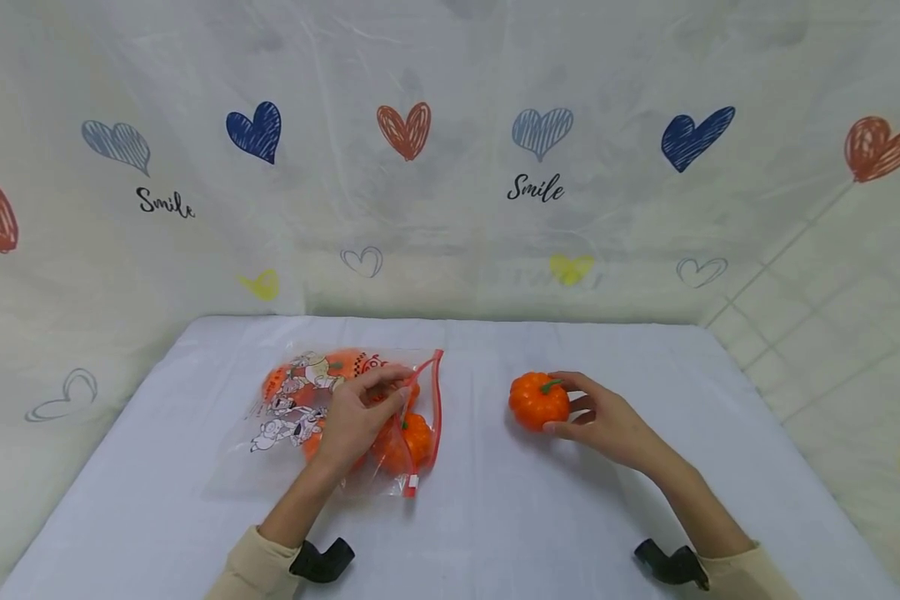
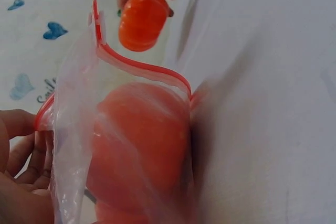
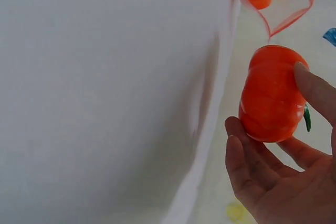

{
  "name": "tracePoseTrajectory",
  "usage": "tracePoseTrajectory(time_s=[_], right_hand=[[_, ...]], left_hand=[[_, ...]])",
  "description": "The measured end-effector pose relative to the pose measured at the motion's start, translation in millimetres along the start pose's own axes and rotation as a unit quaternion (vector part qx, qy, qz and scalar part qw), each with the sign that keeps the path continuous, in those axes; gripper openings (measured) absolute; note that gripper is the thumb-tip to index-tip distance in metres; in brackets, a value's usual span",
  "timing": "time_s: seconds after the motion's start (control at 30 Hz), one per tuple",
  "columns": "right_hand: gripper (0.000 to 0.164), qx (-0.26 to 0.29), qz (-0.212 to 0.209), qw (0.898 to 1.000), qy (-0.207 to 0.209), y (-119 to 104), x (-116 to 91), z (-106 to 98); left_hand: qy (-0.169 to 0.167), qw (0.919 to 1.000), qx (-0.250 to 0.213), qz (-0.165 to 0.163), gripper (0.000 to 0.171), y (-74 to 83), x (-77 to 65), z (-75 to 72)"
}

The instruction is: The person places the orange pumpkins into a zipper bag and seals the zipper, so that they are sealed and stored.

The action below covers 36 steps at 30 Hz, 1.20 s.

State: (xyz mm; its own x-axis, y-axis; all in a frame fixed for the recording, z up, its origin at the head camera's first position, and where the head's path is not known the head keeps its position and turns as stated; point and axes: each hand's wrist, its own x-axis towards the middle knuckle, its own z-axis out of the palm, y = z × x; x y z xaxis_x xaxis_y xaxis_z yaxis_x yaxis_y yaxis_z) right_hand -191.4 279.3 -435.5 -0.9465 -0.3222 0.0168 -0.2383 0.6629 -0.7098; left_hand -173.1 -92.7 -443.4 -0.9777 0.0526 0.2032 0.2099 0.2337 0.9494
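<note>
A clear zip bag (image 1: 270, 467) with a red zipper strip and printed cartoon figures lies on the left of the table, holding several orange pumpkins (image 1: 417, 437). My left hand (image 1: 356, 417) pinches the upper edge of its mouth, which gapes toward the right; the left wrist view shows the red strip (image 2: 149, 67) spread apart. To the right of the bag, my right hand (image 1: 603, 421) holds a small orange toy pumpkin (image 1: 534, 402) with a green stem, between thumb and fingers. In the right wrist view this pumpkin (image 3: 270, 95) appears apart from the bag mouth.
A white cloth covers the table (image 1: 480, 533). Behind it hangs a pale curtain (image 1: 450, 208) printed with hearts and the word Smile. Black wrist mounts (image 1: 322, 561) show by both sleeves.
</note>
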Motion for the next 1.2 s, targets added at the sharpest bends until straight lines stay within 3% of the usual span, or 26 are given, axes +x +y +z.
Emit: tracePoseTrajectory(time_s=[0.53,1.2], right_hand=[[0.072,0.047,-0.022,0.997,-0.05,-20,7,35],[0.073,0.049,-0.031,0.993,-0.1,-42,20,74]], left_hand=[[0.0,1.0,0.005,0.005,0.026,-1.1,-0.1,-0.7],[0.006,0.9998,0.015,0.01,0.026,-4.2,-1.2,0.3]])
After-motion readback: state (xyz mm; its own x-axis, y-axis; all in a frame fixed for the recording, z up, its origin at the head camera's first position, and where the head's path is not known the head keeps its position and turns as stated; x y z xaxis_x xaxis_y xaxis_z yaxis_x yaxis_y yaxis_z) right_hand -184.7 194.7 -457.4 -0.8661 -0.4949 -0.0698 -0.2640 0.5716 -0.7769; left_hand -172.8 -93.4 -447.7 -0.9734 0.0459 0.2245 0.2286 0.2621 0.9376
